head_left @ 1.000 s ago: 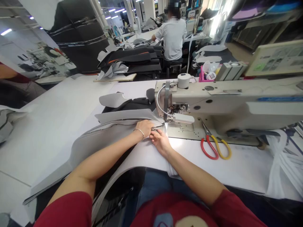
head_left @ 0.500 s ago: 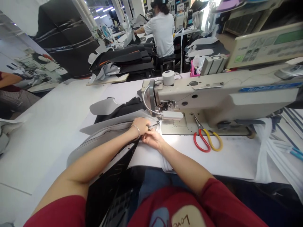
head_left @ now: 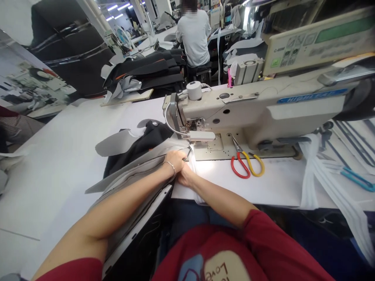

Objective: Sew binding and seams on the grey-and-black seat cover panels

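Mid-frame, the left hand (head_left: 175, 160) closes on the edge of layered grey fabric (head_left: 140, 167), which runs to the lower left. The right hand (head_left: 186, 175) meets it, its grip hidden. Right of centre, scissors with red and yellow handles (head_left: 248, 166) lie before a beige metal sewing machine (head_left: 258, 103).

The left arm (head_left: 129, 207) and right arm (head_left: 222, 195) slant forward and inward from the shoulders. The left hand (head_left: 175, 160) is back up, its fingers (head_left: 181, 157) bent; the right hand (head_left: 186, 175) touches it, just nearer the body. The right fingers are mostly hidden, but seem curled.
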The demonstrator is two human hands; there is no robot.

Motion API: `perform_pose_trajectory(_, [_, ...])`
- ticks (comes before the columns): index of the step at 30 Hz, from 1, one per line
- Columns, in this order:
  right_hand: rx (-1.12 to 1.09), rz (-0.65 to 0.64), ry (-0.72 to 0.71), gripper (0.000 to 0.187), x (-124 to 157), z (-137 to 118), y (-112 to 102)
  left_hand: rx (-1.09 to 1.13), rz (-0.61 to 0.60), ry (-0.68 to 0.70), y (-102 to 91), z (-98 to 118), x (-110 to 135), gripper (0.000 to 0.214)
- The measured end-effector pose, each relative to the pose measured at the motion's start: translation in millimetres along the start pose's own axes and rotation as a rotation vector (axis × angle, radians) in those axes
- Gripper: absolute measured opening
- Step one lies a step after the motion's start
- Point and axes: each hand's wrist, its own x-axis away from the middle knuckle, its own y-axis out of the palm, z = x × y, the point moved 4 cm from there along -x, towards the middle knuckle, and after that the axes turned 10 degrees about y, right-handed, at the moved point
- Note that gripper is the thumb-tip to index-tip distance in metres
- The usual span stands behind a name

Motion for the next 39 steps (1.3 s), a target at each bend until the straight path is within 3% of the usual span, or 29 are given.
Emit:
perform_pose_trajectory(5, [-0.073, -0.069, 0.110, 0.009, 15.7, 14.0, 3.8, 0.149, -0.010, -0.028, 9.7, -0.1, -2.3, 0.031])
perform_pose_trajectory(9, [-0.054, -0.070, 0.214, 0.005, 28.8, 25.0, -1.3, 0.341, -0.041, -0.039, 23.7, -12.2, -4.4, 0.030])
perform_pose_trajectory(11, [0.055, -0.092, 0.267, 0.003, 38.3, 21.8, -7.5, 0.450, -0.030, -0.017, 31.7, -19.3, -4.3, 0.029])
perform_pose_trajectory(13, [0.323, -0.147, 0.290, 0.005, 47.8, 6.8, -14.0, 0.526, 0.000, -0.004, 37.5, -24.4, -3.2, 0.028])
perform_pose_trajectory(15, [0.793, -0.146, 0.219, 0.006, 52.8, -21.4, -21.9, 0.544, 0.022, -0.007, 40.4, -26.2, -1.7, 0.027])
perform_pose_trajectory(16, [1.085, -0.073, 0.109, 0.009, 52.3, -40.7, -26.2, 0.538, 0.029, -0.008, 40.8, -25.8, -1.0, 0.026])
perform_pose_trajectory(18, [1.566, 0.286, -0.293, 0.009, 49.3, -86.0, -31.4, 0.521, 0.038, -0.008, 39.9, -23.4, 0.0, 0.025])
perform_pose_trajectory(19, [1.639, 0.376, -0.357, 0.008, 45.4, -100.2, -33.4, 0.517, 0.043, -0.007, 39.2, -22.1, 0.3, 0.024])
perform_pose_trajectory(22, [1.720, 0.469, -0.373, 0.009, 27.4, -116.5, -37.5, 0.503, 0.064, -0.009, 37.3, -19.7, 1.2, 0.022])
perform_pose_trajectory(27, [1.886, 0.515, -0.406, 0.010, 9.4, -100.5, -37.1, 0.447, 0.072, -0.006, 37.3, -18.1, 2.5, 0.023])
perform_pose_trajectory(31, [1.794, 0.573, -0.504, 0.014, 7.6, -89.6, -40.2, 0.375, 0.046, 0.006, 39.3, -14.9, 1.8, 0.025])
perform_pose_trajectory(34, [1.752, 0.510, -0.597, 0.017, 5.7, -81.6, -40.5, 0.298, 0.042, -0.004, 42.1, -12.6, 1.5, 0.025])
perform_pose_trajectory(39, [1.907, 0.358, -0.705, 0.017, 9.2, -70.6, -38.6, 0.269, 0.103, 0.003, 45.9, -8.3, 4.1, 0.025])
